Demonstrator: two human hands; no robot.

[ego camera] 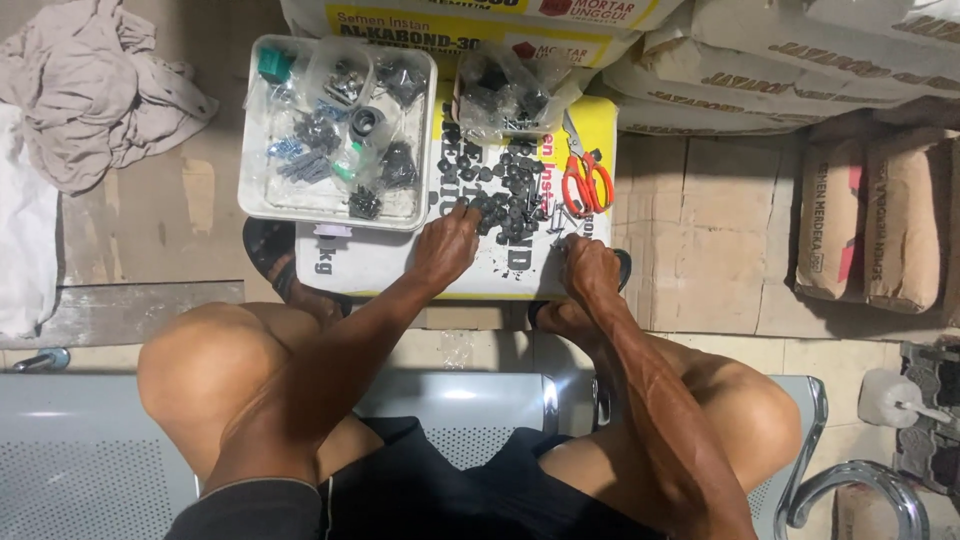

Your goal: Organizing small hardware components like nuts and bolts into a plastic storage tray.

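My left hand [447,246] rests on a white and yellow sack [390,265], its fingertips touching a heap of small black plastic pieces [505,190]. My right hand [589,266] sits at the sack's right side with its fingers pinched around a small metal screw [558,236]. A few more screws lie beside that hand. Red-handled scissors [586,180] lie just beyond the right hand.
A white tray [262,200] with small bags of dark and blue parts stands left of the heap. A clear bag of black pieces [505,92] lies behind it. Stacked cement sacks [780,70] fill the back and right. Grey cloth [95,90] lies at left. I sit on a metal bench [70,450].
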